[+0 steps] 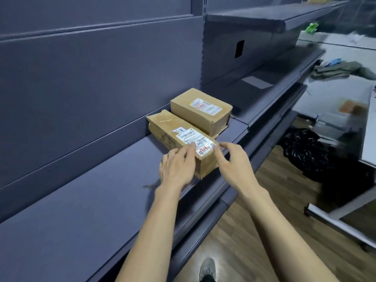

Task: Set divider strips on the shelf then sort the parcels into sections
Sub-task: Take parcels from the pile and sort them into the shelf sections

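Grey metal shelf [85,192] runs along the wall, with two taped parcels side by side. Both hands sit on the near parcel [183,139]: left hand [178,169] flat against its left side, right hand [234,161] with fingers loosely spread at the right corner. I'd square it against the far parcel [201,108]. No divider strips visible, and the labels are too small to read.

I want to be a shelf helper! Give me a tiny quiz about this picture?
1. How many parcels sit on the shelf?
2. True or false: the near parcel and the far parcel lie side by side.
3. Which hands touch the near parcel: A) left hand only, B) right hand only, C) both?

Key: 1. two; 2. true; 3. C
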